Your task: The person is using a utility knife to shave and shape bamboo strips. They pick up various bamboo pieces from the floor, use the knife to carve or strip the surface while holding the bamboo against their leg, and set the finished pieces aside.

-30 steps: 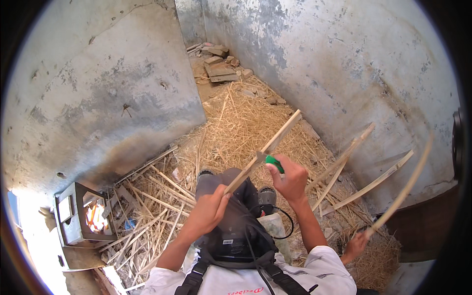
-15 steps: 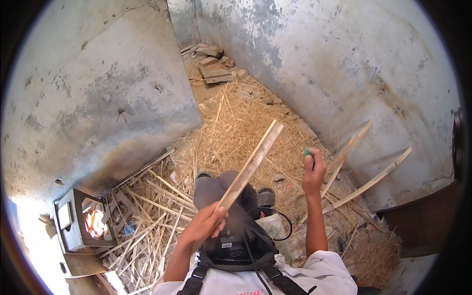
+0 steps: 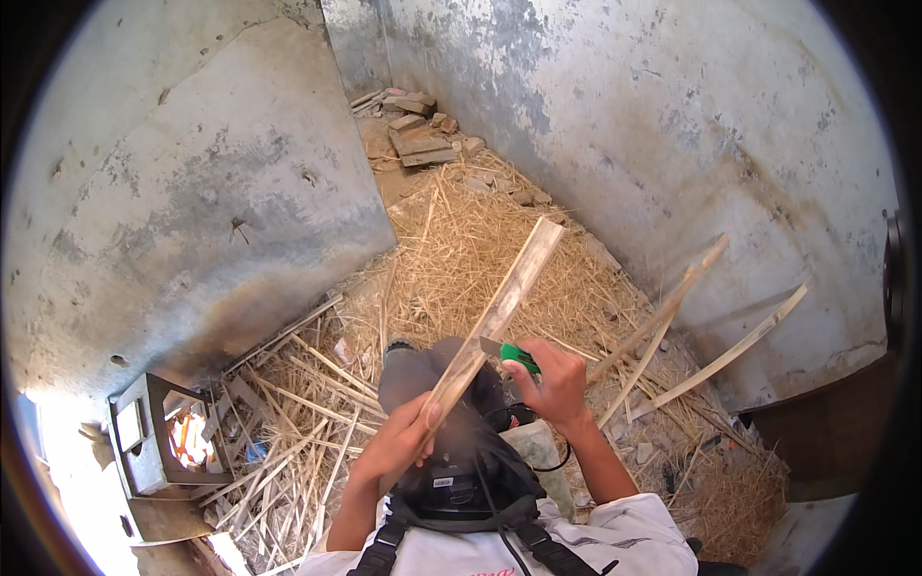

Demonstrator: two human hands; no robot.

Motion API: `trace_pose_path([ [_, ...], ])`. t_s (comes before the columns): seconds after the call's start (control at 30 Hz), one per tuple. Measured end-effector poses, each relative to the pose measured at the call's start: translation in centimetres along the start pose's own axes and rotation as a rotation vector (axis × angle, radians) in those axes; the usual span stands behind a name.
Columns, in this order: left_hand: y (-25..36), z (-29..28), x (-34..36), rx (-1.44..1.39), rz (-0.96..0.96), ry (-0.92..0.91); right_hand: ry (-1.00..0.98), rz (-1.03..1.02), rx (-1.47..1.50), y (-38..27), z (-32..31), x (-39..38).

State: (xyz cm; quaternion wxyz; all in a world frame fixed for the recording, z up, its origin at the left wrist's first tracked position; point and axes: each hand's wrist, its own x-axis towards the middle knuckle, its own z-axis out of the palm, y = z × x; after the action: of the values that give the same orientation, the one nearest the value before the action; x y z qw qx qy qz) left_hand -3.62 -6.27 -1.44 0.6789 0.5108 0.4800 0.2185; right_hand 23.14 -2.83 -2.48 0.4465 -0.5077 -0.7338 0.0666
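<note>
My left hand is closed round the lower end of a long flat wooden strip, which slants up and to the right over my knees. In my right hand is a green-handled utility knife. Its blade points left and meets the right edge of the strip at about mid-length; whether it bites into the wood I cannot tell. The fingers of my right hand wrap the handle, with the thumb below it.
Straw covers the floor ahead. Thin wooden sticks lie heaped at the left beside a metal box with a bright opening. Several long strips lean near the right wall. Bricks are piled in the far corner.
My right hand has swung left and down from the raised position, bringing the knife against the strip. The left hand keeps its hold, with the strip shifted slightly up and right.
</note>
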Motion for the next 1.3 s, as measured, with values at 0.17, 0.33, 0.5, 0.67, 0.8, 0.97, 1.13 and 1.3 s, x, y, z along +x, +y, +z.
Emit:
trace_pose_path([
  [0.17,-0.6,0.0,0.1,0.032,-0.049,0.002,0.034,-0.063,-0.066,1.4,0.2,0.6],
  [0.33,-0.5,0.5,-0.2,0.002,-0.119,0.049,0.092,0.005,-0.079,3.3,-0.8,2.4],
  [0.5,1.4,-1.9,0.1,0.195,-0.014,0.054,-0.028,0.163,0.286,3.8,-1.9,2.6],
  [0.67,6.3,-4.9,3.2,0.649,0.368,0.218,0.018,0.279,0.413,3.1,-2.6,1.6],
  [0.8,10.2,-6.8,5.9,0.807,0.539,0.165,0.21,0.312,0.282,2.1,-2.2,0.0],
  [0.97,15.0,-6.3,7.6,0.624,0.642,0.07,0.405,0.349,0.441,0.2,-1.2,-0.3],
  [1.13,17.7,-5.0,10.9,0.21,0.881,0.103,0.373,0.435,0.723,0.5,-1.3,-1.5],
  [1.3,18.8,-4.0,13.9,0.151,0.959,0.156,0.419,0.379,0.624,-0.1,-2.4,0.5],
])
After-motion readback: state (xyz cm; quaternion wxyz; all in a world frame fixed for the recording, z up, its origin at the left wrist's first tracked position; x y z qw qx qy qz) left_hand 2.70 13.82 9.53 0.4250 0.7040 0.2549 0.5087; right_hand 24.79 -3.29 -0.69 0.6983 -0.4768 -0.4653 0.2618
